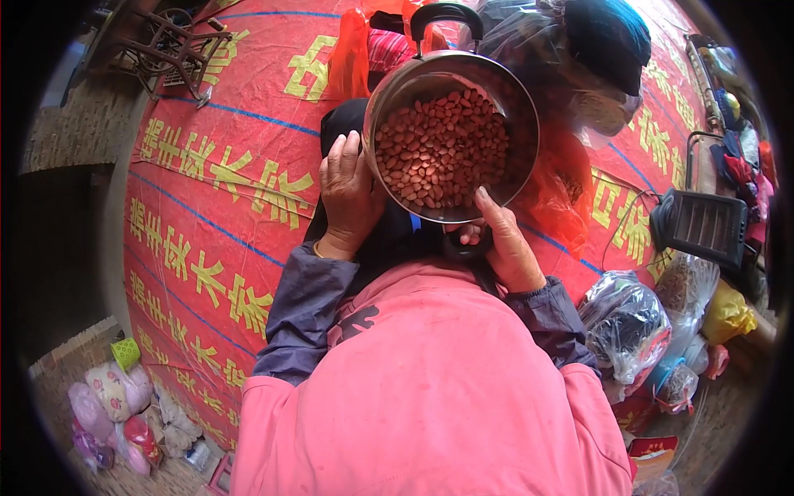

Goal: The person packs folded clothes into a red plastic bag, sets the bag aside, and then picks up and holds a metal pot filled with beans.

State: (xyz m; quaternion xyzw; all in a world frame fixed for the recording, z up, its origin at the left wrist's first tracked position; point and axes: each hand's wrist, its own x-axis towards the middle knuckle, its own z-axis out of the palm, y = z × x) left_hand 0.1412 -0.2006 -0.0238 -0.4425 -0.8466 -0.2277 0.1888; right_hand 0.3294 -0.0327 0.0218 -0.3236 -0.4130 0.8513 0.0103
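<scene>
A round metal pot (517,124) with black handles holds many reddish peanuts (442,149) and rests over my lap. My right hand (506,240) grips the pot's near handle, its thumb up against the rim. Against the pot's left side lies my left hand (343,190), fingers pointing up and spread a little, with a bracelet at the wrist. Beside the pot on the right is a red plastic bag (562,190) with something dark inside.
Red sheeting with yellow characters (207,198) covers the floor. A brown chair (169,50) stands at the upper left, a black heater (703,227) at the right. Filled plastic bags (624,322) lie at the lower right, more bags (107,397) at the lower left.
</scene>
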